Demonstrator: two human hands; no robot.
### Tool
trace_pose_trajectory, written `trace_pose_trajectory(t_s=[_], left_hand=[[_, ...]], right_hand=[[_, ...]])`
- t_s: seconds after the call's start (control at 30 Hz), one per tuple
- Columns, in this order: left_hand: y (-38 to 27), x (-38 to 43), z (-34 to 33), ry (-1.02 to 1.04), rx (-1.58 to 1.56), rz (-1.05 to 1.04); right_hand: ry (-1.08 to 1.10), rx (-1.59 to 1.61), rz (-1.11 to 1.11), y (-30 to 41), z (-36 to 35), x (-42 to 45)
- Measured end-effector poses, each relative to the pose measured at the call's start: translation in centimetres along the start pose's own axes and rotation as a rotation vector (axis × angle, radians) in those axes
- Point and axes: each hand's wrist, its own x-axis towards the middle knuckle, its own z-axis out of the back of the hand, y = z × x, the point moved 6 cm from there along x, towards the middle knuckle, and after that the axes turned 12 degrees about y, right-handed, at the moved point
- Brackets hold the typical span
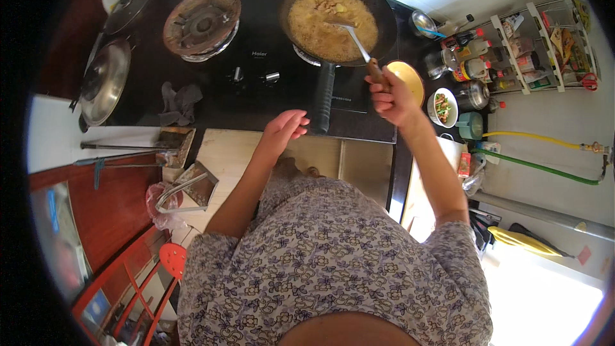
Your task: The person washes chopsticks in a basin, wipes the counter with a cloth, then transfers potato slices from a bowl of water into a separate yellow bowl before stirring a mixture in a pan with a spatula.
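Note:
My right hand grips the wooden handle of a metal spatula. The spatula's blade rests in bubbling brownish broth with chunks of food, inside a dark wok on the right burner. The wok's black handle points toward me. Just left of its end hovers my left hand, holding nothing, its fingers loosely bent. A yellow bowl sits beside my right hand, partly hidden by it. To its right stands a white bowl of meat and green pieces.
The black Haier gas stove has a bare left burner and a dark cloth. Pot lids lean at the left. Several bottles, a metal bowl and a green mug crowd the right side.

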Motion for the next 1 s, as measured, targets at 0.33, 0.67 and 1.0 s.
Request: trace_pose_trajectory(t_s=[0.33, 0.67, 1.0], left_hand=[[-1.2, 4.8, -1.3, 0.437, -0.026, 0.295], [-0.5, 5.9, -2.6, 0.672, 0.159, 0.388], [-0.4, 6.2, -2.7, 0.645, 0.230, 0.417]], right_hand=[[-0.522, -1.639, 0.002, 16.2, -9.6, -10.9], [-0.417, -2.616, -0.264, 16.5, -19.3, -5.0], [-0.592, -1.839, -0.221, 12.1, -0.5, -0.8]])
